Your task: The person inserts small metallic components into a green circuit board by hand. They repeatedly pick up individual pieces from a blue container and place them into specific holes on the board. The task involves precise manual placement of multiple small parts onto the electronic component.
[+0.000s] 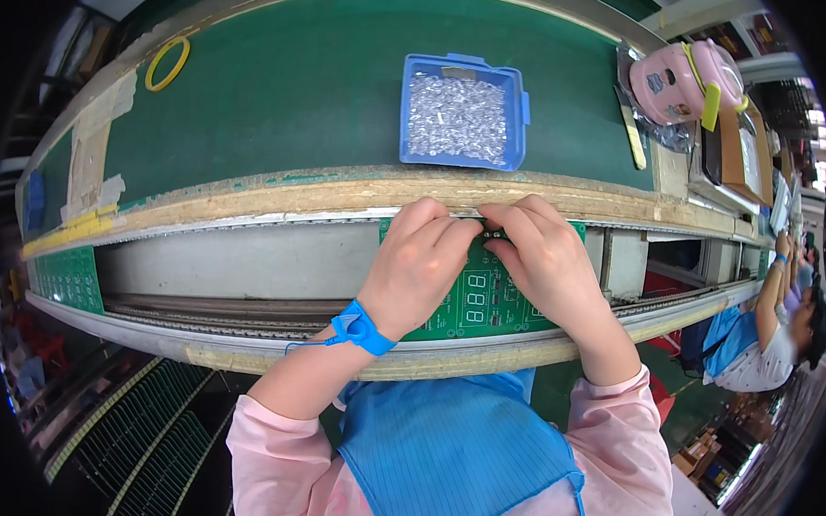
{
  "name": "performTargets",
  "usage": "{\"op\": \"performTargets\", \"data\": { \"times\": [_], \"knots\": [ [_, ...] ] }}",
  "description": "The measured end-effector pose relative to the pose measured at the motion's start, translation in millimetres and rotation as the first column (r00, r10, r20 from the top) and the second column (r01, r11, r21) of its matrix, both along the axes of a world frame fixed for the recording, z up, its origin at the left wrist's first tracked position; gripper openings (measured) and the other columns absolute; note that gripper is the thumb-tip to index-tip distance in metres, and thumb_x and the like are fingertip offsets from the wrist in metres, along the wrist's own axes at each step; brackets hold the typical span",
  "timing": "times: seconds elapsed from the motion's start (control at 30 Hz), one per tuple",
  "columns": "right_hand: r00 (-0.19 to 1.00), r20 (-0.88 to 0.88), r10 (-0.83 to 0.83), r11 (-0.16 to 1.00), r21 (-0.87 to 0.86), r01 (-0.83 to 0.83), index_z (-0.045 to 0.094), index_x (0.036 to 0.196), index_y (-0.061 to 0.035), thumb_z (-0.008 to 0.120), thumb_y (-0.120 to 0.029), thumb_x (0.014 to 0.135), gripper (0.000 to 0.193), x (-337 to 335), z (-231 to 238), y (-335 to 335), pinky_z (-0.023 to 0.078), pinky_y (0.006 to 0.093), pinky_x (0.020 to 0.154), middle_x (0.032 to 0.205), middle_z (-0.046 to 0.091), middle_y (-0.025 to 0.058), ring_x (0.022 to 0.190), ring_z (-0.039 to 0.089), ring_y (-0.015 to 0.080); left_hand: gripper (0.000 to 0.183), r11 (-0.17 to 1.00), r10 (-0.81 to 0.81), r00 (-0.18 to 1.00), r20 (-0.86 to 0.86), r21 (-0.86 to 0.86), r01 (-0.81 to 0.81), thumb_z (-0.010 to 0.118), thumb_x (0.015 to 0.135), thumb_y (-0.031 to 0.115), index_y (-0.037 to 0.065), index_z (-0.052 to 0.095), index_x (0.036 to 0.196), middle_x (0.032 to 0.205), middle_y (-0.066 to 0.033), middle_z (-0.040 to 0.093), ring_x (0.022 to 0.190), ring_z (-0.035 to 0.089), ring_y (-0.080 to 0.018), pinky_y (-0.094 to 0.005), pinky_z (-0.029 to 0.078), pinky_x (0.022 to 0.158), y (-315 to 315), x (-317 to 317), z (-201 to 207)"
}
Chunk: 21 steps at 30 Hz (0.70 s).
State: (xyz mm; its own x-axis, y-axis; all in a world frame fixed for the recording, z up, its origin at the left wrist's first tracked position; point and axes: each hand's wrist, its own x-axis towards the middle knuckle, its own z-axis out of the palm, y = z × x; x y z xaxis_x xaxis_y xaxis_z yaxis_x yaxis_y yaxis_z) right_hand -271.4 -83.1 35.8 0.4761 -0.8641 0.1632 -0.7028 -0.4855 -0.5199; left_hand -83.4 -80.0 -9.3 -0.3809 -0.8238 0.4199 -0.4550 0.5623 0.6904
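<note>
Beneath both my hands lies a green circuit board [476, 303] with white printed digit outlines, set across the rails of a conveyor. My left hand [420, 265], with a blue wrist strap [361, 329] on its wrist, rests over the board's left half. Its fingers are curled and pinched near the far edge. From the other side my right hand [548, 258] reaches the same spot, thumb and forefinger drawn together beside small dark and silvery parts [493, 234]. Whatever sits between the fingertips of either hand is too small or hidden to name.
Beyond the rail, a blue bin [518, 109] full of small shiny parts stands on the green bench top [289, 98]. A yellow tape roll [151, 76] lies far left, a pink lidded container [666, 84] far right. Another board [68, 279] sits on the conveyor at left. A co-worker [753, 346] works at right.
</note>
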Motion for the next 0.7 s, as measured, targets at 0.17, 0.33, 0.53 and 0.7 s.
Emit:
{"op": "performTargets", "data": {
  "times": [0.17, 0.33, 0.53, 0.7],
  "knots": [
    [0.998, 0.051, -0.042, 0.999, 0.031, 0.040, 0.065, 0.105, -0.0023, 0.073, -0.008, 0.079, 0.028, -7, 14, -7, 0.052, 0.0426, 0.075, 0.087, 0.066, 0.0139, 0.085, 0.063, 0.0311, 0.024, 0.999, 0.032, 0.999, 0.006, 0.023, -0.032, 0.074, 0.075, -0.007, 0.000, 0.070, 0.098, 0.082, -0.0114, 0.065, 0.080, 0.061, -0.0272, -0.0381, 0.051, 0.069, 1, -1, 4],
    [0.995, 0.094, -0.044, 0.976, -0.209, 0.063, 0.069, 0.095, -0.0035, 0.072, -0.013, 0.081, 0.017, -11, 25, -49, 0.053, 0.0406, 0.076, 0.087, 0.067, 0.0118, 0.088, 0.062, 0.0302, 0.017, 0.998, 0.057, 0.997, 0.060, 0.012, -0.058, 0.074, 0.076, -0.007, 0.000, 0.072, 0.092, 0.078, -0.0117, 0.065, 0.076, 0.061, -0.0264, -0.0362, 0.050, 0.066, 1, -5, 11],
    [0.975, -0.197, -0.098, 0.924, -0.383, 0.016, 0.074, 0.082, -0.0062, 0.070, -0.010, 0.070, 0.013, 12, 3, -90, 0.053, 0.0367, 0.073, 0.081, 0.067, 0.0072, 0.092, 0.059, 0.0268, 0.014, 0.988, 0.097, 0.989, 0.116, 0.106, -0.109, 0.074, 0.079, -0.006, 0.000, 0.073, 0.092, 0.084, -0.0121, 0.066, 0.076, 0.064, -0.0229, -0.0321, 0.051, 0.068, 3, -6, 18],
    [0.954, -0.240, -0.180, 0.881, -0.471, 0.048, 0.073, 0.065, -0.0100, 0.070, -0.016, 0.064, 0.007, 28, -6, -87, 0.050, 0.0322, 0.069, 0.075, 0.067, 0.0040, 0.091, 0.059, 0.0227, 0.014, 0.989, 0.088, 0.983, 0.159, 0.100, -0.105, 0.074, 0.078, -0.007, -0.001, 0.072, 0.091, 0.083, -0.0126, 0.065, 0.076, 0.064, -0.0235, -0.0326, 0.051, 0.069, 2, -8, 20]
  ]
}}
